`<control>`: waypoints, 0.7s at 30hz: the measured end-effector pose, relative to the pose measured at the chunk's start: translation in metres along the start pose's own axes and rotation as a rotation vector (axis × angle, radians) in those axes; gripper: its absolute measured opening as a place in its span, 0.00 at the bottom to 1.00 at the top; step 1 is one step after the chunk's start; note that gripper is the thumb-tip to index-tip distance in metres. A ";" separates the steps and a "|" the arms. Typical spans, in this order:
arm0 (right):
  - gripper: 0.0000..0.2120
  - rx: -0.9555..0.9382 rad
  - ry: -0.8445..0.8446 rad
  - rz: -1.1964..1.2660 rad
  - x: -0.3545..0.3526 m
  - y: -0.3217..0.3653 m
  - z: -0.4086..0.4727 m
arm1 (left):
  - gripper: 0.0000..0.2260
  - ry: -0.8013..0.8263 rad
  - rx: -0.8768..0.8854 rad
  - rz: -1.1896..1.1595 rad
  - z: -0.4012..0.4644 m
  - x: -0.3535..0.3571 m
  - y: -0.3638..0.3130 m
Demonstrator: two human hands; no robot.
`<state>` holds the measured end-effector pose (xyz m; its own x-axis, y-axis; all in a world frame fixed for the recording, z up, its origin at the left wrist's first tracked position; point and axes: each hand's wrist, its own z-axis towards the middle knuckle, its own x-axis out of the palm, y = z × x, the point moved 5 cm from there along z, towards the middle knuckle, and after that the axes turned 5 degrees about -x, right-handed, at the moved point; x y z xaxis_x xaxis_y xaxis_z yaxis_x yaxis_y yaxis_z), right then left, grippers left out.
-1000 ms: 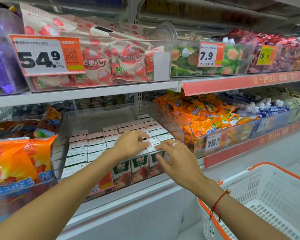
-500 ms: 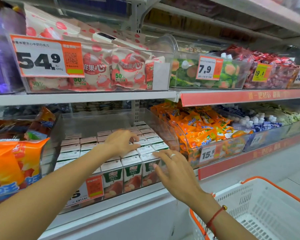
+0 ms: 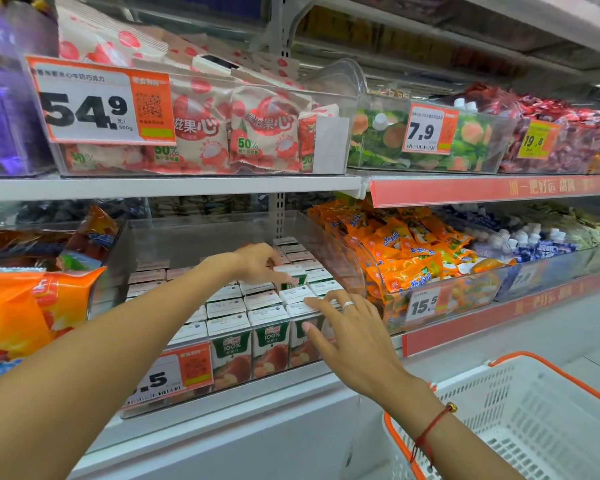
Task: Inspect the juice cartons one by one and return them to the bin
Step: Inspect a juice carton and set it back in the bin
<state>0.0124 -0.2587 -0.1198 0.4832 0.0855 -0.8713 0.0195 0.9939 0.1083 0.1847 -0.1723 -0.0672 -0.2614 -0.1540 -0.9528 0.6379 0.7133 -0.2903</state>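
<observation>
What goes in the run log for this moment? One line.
left hand: lifting one juice carton | right hand: open, resting on front-row cartons | clear bin: nearly full

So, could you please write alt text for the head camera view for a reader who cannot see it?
A person's left hand lifts one juice carton from rows of cartons in a clear shelf bin, while the right hand rests open on the front cartons. A white basket with orange trim sits lower right.

Small green-and-white juice cartons (image 3: 269,344) packed upright in tidy rows inside clear plastic bin (image 3: 340,258) on lower shelf; one carton (image 3: 297,277) poking up above the rest.
</observation>
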 end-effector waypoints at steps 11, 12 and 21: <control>0.23 -0.003 0.037 -0.038 0.001 -0.001 -0.001 | 0.14 -0.627 -0.021 -0.847 -0.087 -0.027 0.004; 0.23 0.000 0.035 -0.025 -0.002 0.000 -0.002 | 0.13 -0.625 -0.015 -0.938 -0.100 -0.025 0.006; 0.15 0.165 0.035 0.873 -0.025 0.046 -0.016 | 0.09 -0.385 -0.130 -1.222 -0.187 0.033 0.033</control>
<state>-0.0129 -0.2137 -0.1006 0.3574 0.8132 -0.4593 -0.2159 0.5504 0.8065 0.0614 -0.0260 -0.0918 -0.3844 -0.9220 -0.0465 0.0533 0.0281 -0.9982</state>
